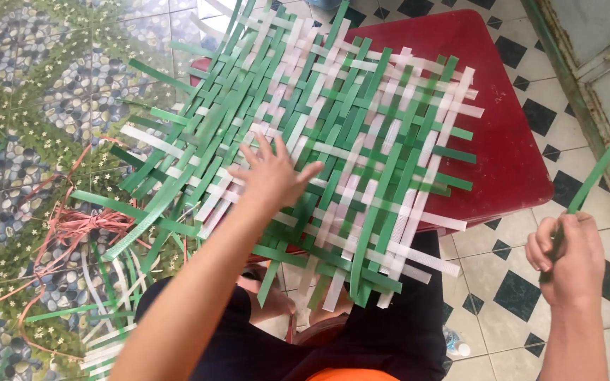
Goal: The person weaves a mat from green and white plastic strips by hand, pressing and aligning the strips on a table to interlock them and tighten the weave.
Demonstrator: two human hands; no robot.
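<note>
A woven mat of green and white flat strips lies across a red plastic stool and my lap. My left hand rests flat on the mat's near left part, fingers spread, holding nothing. My right hand is off to the right of the stool, above the tiled floor, closed around a single green strip that curves up toward the right edge of the view.
Loose green and white strips lie on the floor at the lower left beside a tangle of pink string. A metal door frame stands at the right. A small plastic bottle lies by my leg.
</note>
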